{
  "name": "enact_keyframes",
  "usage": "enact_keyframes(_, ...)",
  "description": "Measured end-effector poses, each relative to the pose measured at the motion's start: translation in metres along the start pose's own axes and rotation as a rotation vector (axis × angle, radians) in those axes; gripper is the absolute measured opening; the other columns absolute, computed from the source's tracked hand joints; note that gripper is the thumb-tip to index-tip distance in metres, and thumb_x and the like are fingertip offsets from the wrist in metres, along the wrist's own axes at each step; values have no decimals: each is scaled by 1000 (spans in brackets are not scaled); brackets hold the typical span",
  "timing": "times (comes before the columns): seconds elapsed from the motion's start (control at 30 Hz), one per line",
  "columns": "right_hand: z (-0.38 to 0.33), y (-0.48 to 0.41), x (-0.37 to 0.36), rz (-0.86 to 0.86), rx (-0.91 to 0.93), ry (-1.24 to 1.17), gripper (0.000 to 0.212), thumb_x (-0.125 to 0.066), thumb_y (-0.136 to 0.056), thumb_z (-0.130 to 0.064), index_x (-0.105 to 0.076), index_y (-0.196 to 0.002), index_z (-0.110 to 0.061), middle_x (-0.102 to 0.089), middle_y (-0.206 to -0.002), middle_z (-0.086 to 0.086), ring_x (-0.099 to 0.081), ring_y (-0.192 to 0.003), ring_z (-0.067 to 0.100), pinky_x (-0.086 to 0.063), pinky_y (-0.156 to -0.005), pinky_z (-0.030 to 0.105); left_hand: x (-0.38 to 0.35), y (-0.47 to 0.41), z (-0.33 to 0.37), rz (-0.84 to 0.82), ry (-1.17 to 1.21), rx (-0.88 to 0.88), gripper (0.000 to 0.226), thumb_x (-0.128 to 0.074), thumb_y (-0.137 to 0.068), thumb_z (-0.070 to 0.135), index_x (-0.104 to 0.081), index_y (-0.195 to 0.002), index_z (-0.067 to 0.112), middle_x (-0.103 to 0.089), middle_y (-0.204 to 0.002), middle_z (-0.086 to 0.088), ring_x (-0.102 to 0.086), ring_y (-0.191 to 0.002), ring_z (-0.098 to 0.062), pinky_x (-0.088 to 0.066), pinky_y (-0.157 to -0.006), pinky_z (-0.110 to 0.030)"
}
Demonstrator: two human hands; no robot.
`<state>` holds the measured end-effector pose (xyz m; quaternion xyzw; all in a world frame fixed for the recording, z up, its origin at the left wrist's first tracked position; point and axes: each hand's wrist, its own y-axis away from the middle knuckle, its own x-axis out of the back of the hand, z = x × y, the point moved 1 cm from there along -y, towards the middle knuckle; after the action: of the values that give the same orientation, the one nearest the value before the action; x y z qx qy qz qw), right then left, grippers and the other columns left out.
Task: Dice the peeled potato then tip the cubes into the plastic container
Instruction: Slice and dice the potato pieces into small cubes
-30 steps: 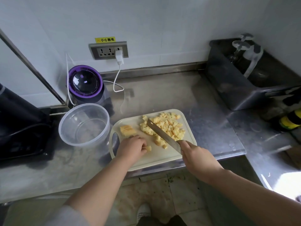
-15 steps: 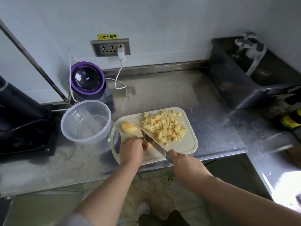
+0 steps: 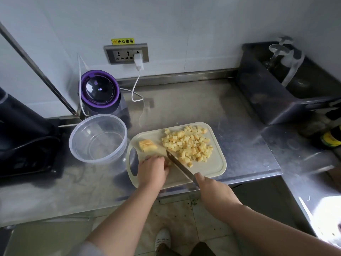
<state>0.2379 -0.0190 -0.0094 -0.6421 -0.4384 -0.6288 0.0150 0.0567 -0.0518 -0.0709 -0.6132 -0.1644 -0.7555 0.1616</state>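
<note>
Down on the steel counter (image 3: 212, 108) (white wall (image 3: 184, 34) behind), left hand (image 3: 152, 169) pinches a potato piece (image 3: 169, 163), right hand (image 3: 212, 191) clasps knife (image 3: 180, 166).

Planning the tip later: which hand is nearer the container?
Left. The left hand, holding a potato piece on the board, is just right of the container; the right hand, gripping the knife, is farther right.

Head-worn camera looks steeply down (wide-angle) onto the counter (image 3: 184, 104) from close above.
</note>
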Motion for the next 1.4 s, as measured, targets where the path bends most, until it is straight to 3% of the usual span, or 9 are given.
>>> enact_keyframes(0.07,5,0,3,39,-18,-24,39,-37,-91,3,-34,-122,-20,-54,-86,1,-53,-68,18,-35,-50,24,-2,-5,1,11,30,8,26,-53,-92,44,-68,-101,25,-67,-100,7,-61,-92,-15,-44,-78,-28)
enact_keyframes(0.17,10,-4,6,80,-23,-58,37,-38,-94,-2,-29,-123,-23,-57,-85,2,-58,-68,19,-43,-54,28,-5,-15,3,-7,113,27,26,-56,-91,44,-68,-105,26,-69,-100,6,-63,-90,-15,-50,-78,-29)
enact_keyframes(0.4,1,-2,10,98,17,-41,29,-39,-98,-7,-31,-122,-21,-51,-77,-2,-50,-57,14,-35,-46,23,9,-10,-40,-96,406,23,26,-64,-89,26,-65,-115,23,-66,-113,6,-57,-113,-17,-45,-98,-39)
enact_keyframes(0.5,-6,-2,7,87,36,-34,33,-40,-98,-7,-32,-127,-19,-50,-76,-4,-50,-58,13,-39,-49,25,21,4,-62,-323,259,-89,51,-69,-83,37,-54,-130,25,-49,-132,9,-43,-126,-13,-42,-101,-35)
enact_keyframes(0.57,-10,-2,5,72,36,-37,33,-40,-98,-7,-33,-128,-18,-49,-75,-5,-49,-56,11,-36,-47,23,24,10,-67,-370,127,-141,54,-69,-82,39,-51,-132,28,-44,-133,9,-42,-126,-14,-40,-101,-34)
enact_keyframes(0.7,-12,-2,5,51,4,-39,34,-39,-97,-4,-34,-127,-19,-55,-85,-2,-60,-68,17,-50,-59,30,21,13,-63,-338,161,-114,42,-66,-86,31,-54,-126,24,-47,-127,7,-50,-115,-15,-45,-93,-30)
enact_keyframes(0.83,-10,0,1,13,-27,-40,39,-40,-92,0,-34,-124,-22,-50,-78,-4,-58,-69,16,-52,-62,34,14,12,-47,-270,216,-25,40,-66,-85,29,-57,-123,19,-50,-124,3,-54,-104,-14,-48,-90,-28)
enact_keyframes(1.03,-14,-9,-6,27,-24,-42,38,-40,-91,3,-35,-121,-20,-49,-74,-2,-50,-60,12,-37,-48,23,5,10,-16,-147,359,245,40,-64,-87,20,-57,-126,13,-50,-126,-4,-54,-112,-21,-43,-91,-26)
enact_keyframes(1.4,-23,-12,-7,1,21,-13,40,-37,-94,1,-33,-128,-19,-45,-76,-3,-49,-62,12,-35,-48,22,2,9,-12,-170,438,313,46,-67,-82,22,-53,-125,13,-50,-124,-4,-55,-110,-22,-48,-85,-29)
